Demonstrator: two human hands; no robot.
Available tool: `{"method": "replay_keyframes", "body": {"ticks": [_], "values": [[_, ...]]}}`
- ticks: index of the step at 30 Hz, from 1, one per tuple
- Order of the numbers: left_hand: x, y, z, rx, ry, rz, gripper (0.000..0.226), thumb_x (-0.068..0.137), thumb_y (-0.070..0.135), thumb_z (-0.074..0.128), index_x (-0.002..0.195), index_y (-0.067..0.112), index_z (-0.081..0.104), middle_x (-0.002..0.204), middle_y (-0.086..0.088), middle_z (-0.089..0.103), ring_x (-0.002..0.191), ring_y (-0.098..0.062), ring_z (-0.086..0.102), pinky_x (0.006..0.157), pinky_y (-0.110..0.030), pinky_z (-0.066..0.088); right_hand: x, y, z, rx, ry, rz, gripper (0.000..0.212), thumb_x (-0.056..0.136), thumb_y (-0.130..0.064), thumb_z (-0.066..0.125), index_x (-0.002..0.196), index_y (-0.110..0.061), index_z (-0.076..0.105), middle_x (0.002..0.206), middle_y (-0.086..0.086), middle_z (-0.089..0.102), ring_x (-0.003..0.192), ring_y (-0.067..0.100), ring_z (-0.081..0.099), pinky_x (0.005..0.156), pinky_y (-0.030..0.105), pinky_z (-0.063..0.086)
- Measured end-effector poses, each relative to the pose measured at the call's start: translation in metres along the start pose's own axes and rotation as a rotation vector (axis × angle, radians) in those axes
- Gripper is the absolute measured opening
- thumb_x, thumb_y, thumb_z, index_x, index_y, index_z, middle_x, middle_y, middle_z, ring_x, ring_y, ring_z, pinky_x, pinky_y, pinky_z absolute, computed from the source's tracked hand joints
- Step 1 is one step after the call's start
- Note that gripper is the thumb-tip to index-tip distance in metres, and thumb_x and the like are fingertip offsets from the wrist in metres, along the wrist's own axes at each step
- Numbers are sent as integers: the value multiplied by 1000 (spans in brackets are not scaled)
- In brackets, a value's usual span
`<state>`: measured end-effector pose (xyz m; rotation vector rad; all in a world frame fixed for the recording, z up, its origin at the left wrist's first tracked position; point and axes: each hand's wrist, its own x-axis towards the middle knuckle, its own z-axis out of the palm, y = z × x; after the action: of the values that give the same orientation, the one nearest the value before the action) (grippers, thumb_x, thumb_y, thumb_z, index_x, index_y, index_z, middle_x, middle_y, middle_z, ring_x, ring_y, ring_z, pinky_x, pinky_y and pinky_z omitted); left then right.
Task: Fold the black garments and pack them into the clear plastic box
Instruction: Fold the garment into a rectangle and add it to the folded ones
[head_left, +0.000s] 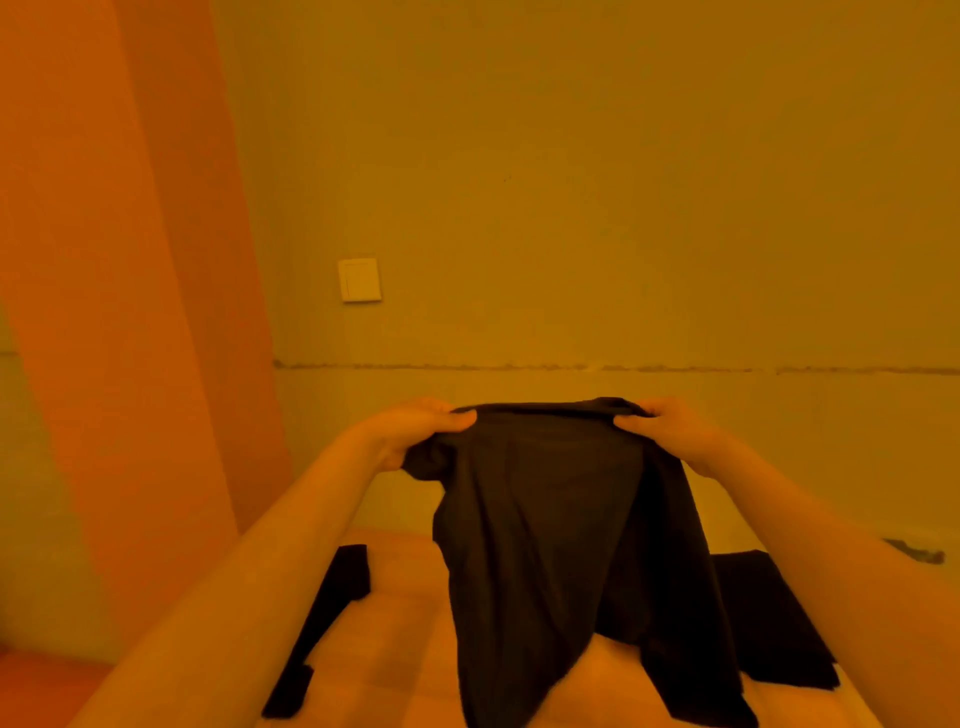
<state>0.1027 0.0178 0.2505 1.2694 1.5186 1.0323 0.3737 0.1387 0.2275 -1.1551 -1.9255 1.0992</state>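
Black garment (550, 519) held up in the air in front of the wall (623, 182), top edge stretched level between 2 hands, body hanging down in loose vertical folds. Lower hem reaches the bottom of the view; cannot tell whether it touches the surface below.

Left hand (410, 431): fingers curled over the top-left corner, thumb pinching the cloth, some fabric bunched under the palm. Right hand (670, 431): fingers and thumb clamped on the top-right corner. Both forearms extended forward.

Below: pale surface (395, 623), type unclear. 2 more dark pieces lie flat on it: a narrow strip (322, 623) to the left, a wider piece (769, 623) to the right, partly behind the held garment.

Background: light switch (359, 279) on wall, curtain (104, 312) at left. Strong orange cast throughout.
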Motion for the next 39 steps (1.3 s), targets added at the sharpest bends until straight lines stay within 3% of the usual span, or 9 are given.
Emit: {"method": "replay_keyframes", "body": {"ticks": [2, 7, 17, 21, 24, 27, 31, 34, 39], "values": [[2, 13, 12, -178, 18, 79, 18, 93, 18, 53, 78, 9, 57, 59, 0, 68, 52, -9, 64, 50, -20, 50, 2, -2, 8, -46, 26, -35, 17, 87, -18, 63, 100, -8, 66, 90, 4, 65, 99, 28, 62, 71, 26, 48], [7, 47, 40, -289, -24, 75, 16, 94, 8, 50, 79, 8, 55, 53, 1, 64, 45, -6, 60, 42, -16, 44, -4, -38, 40, 17, -389, -224, 77, 69, -24, 77, 137, -25, 41, 131, -5, 51, 121, 11, 49, 101, 31, 42], [3, 21, 54, -462, 37, 225, 10, 89, 21, 58, 89, 12, 63, 74, 0, 69, 66, -8, 65, 64, -23, 52, 10, -64, 60, 98, -311, -299, 9, 79, -10, 69, 85, -16, 67, 84, 0, 68, 81, 13, 64, 80, 32, 50], [4, -32, 83, -167, 63, 196, 35, 80, 24, 72, 112, 23, 58, 99, 9, 65, 91, -6, 60, 78, -22, 49, 14, -63, 62, 126, -262, -261, 10, 86, -11, 62, 79, -17, 66, 78, -1, 69, 76, 13, 66, 69, 27, 51], [14, -49, 88, -190, 264, 211, 7, 89, 17, 60, 90, 11, 65, 87, -2, 66, 74, -6, 60, 67, -18, 45, 15, -62, 54, 190, -313, -204, 9, 88, -13, 59, 82, -14, 66, 76, -2, 71, 71, 11, 68, 65, 24, 54], [17, -46, 75, -415, 290, 253, 16, 94, 15, 52, 87, 15, 67, 76, 7, 71, 70, -3, 66, 71, -22, 50, 18, -57, 40, 333, -264, -132, 12, 89, -17, 56, 85, -12, 67, 75, -2, 73, 70, 9, 68, 67, 21, 55], [14, -27, 68, -268, 317, 352, 20, 96, 16, 49, 83, 16, 65, 80, -1, 69, 80, -17, 64, 76, -32, 50, 23, -57, 31, 464, -181, -155, 16, 93, -13, 50, 87, -9, 65, 76, -3, 71, 75, 9, 65, 68, 20, 52], [7, -18, 62, -184, 181, 358, 9, 87, 6, 60, 84, 14, 64, 66, 8, 68, 60, -4, 64, 58, -19, 51, 27, -61, 30, 545, -94, -166, 18, 96, -13, 46, 90, -9, 62, 82, 3, 68, 77, 13, 64, 71, 24, 53], [-1, -27, 26, 310, -33, 140, 14, 80, 21, 72, 93, 22, 66, 86, 8, 67, 71, 0, 63, 58, -11, 50, 26, -68, 20, 536, -17, -162, 21, 96, -19, 48, 83, -12, 63, 70, 0, 69, 61, 7, 65, 59, 20, 54]]}}
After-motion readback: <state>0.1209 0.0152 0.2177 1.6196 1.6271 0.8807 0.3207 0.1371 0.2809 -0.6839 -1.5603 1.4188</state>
